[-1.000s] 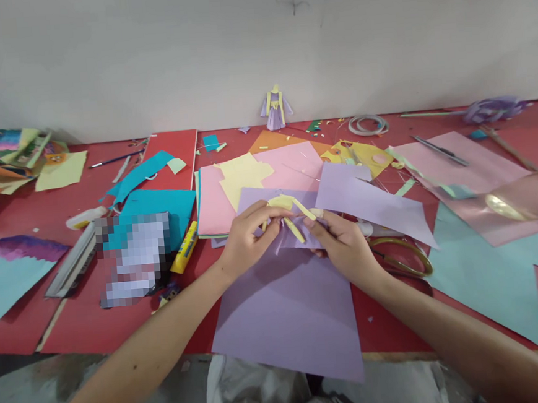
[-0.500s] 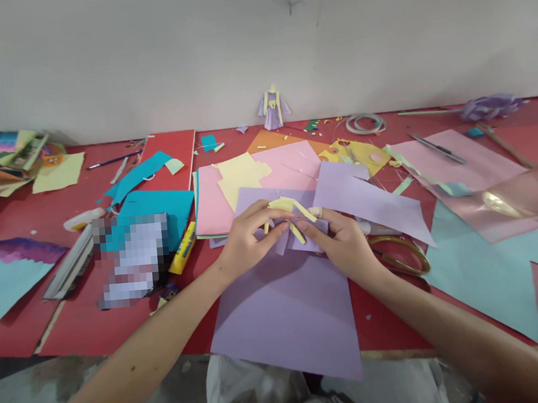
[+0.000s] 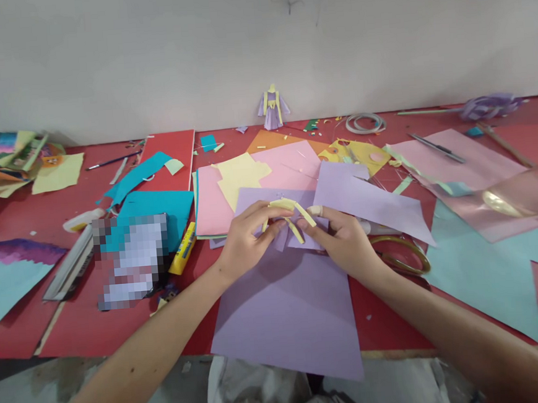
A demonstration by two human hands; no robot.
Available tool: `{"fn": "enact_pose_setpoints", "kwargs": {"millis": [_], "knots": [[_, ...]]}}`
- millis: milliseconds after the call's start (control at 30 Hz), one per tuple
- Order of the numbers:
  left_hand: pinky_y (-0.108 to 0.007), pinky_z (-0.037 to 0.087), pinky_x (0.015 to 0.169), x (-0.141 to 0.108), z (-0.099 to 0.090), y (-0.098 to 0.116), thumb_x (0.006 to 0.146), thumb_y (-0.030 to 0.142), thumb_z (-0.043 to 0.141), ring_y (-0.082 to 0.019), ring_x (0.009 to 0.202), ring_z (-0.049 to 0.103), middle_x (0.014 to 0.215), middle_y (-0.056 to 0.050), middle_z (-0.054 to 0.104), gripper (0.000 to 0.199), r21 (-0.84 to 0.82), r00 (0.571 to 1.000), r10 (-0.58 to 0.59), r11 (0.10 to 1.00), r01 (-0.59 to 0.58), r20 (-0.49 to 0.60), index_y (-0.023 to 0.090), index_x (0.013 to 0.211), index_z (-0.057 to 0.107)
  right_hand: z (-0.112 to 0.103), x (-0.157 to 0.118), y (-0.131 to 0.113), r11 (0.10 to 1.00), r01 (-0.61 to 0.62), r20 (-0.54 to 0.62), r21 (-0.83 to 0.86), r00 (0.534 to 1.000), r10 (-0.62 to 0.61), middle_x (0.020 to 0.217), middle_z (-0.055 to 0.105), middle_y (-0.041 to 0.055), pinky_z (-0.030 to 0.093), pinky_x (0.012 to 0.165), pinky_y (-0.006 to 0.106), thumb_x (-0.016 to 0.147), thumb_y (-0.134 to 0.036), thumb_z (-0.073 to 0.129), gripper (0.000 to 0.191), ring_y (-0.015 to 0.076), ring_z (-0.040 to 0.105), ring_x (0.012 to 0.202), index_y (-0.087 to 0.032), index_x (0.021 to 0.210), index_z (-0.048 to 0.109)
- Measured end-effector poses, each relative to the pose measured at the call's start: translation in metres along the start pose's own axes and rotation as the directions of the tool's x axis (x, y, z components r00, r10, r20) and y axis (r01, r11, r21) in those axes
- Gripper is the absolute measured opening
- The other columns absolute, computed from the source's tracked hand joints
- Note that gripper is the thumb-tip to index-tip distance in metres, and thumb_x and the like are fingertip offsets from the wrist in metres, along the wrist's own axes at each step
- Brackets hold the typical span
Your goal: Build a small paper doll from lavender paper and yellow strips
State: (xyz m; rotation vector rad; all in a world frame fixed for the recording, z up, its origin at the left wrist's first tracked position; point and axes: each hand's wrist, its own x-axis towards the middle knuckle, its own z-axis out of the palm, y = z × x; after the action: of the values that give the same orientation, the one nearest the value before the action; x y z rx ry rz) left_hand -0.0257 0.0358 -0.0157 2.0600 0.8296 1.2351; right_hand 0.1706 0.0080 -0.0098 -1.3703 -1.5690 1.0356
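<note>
Between my two hands is a small purple and yellow folded paper piece [image 3: 294,230], with pale yellow strips along its edges. My left hand [image 3: 249,237] pinches its left side between thumb and fingers. On the other side, my right hand [image 3: 344,238] grips the right part, thumb toward the middle; a light wrapping covers one fingertip. Below them a large purple sheet [image 3: 287,318] hangs over the table's front edge. A paper doll in a purple and yellow robe [image 3: 273,108] leans upright against the wall.
Yellow-handled scissors [image 3: 404,256] lie beside my right wrist. A yellow glue stick [image 3: 182,248] and a utility knife [image 3: 69,262] are at left. Pink sheets [image 3: 210,200], a cut purple sheet [image 3: 371,196], light blue paper [image 3: 483,265] and a pen [image 3: 438,148] cover the red table [image 3: 390,325].
The paper piece has tilted slightly in my fingers, and its right yellow strip shows a little differently. Both hands stay in nearly the same place.
</note>
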Motion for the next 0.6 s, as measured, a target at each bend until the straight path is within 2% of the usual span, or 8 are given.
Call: {"fn": "enact_pose_setpoints", "kwargs": {"millis": [267, 433, 600], "knots": [[-0.024, 0.054, 0.076, 0.0021, -0.0020, 0.0012, 0.091, 0.009, 0.063, -0.013, 0.087, 0.065, 0.100, -0.005, 0.071, 0.021, 0.029, 1.000, -0.008, 1.000, 0.007, 0.022, 0.020, 0.106, 0.072, -0.0003, 0.0014, 0.0012, 1.000, 0.000, -0.012, -0.010, 1.000, 0.000, 0.056, 0.045, -0.0065, 0.031, 0.044, 0.022, 0.089, -0.039, 0.063, 0.020, 0.0079, 0.036, 0.046, -0.020, 0.090, 0.068], [-0.022, 0.054, 0.070, 0.0027, -0.0034, 0.0018, 0.090, 0.010, 0.065, -0.012, 0.085, 0.065, 0.106, -0.007, 0.070, 0.021, -0.015, 0.999, -0.020, 1.000, 0.021, 0.042, 0.020, 0.107, 0.072, -0.0012, 0.0023, -0.0007, 1.000, -0.024, -0.001, 0.007, 1.000, 0.024, 0.061, 0.053, -0.0044, 0.036, 0.046, 0.022, 0.089, -0.042, 0.062, 0.023, 0.0085, 0.042, 0.049, -0.020, 0.090, 0.068], [-0.022, 0.054, 0.069, 0.0026, -0.0040, 0.0005, 0.088, 0.006, 0.063, -0.014, 0.093, 0.065, 0.110, -0.007, 0.069, 0.024, -0.044, 0.998, -0.027, 0.999, 0.030, 0.057, 0.020, 0.105, 0.072, -0.0024, 0.0026, -0.0001, 1.000, -0.027, -0.002, -0.006, 1.000, 0.027, 0.060, 0.052, -0.0051, 0.036, 0.046, 0.022, 0.088, -0.040, 0.064, 0.022, 0.0086, 0.041, 0.048, -0.020, 0.095, 0.069]]}}
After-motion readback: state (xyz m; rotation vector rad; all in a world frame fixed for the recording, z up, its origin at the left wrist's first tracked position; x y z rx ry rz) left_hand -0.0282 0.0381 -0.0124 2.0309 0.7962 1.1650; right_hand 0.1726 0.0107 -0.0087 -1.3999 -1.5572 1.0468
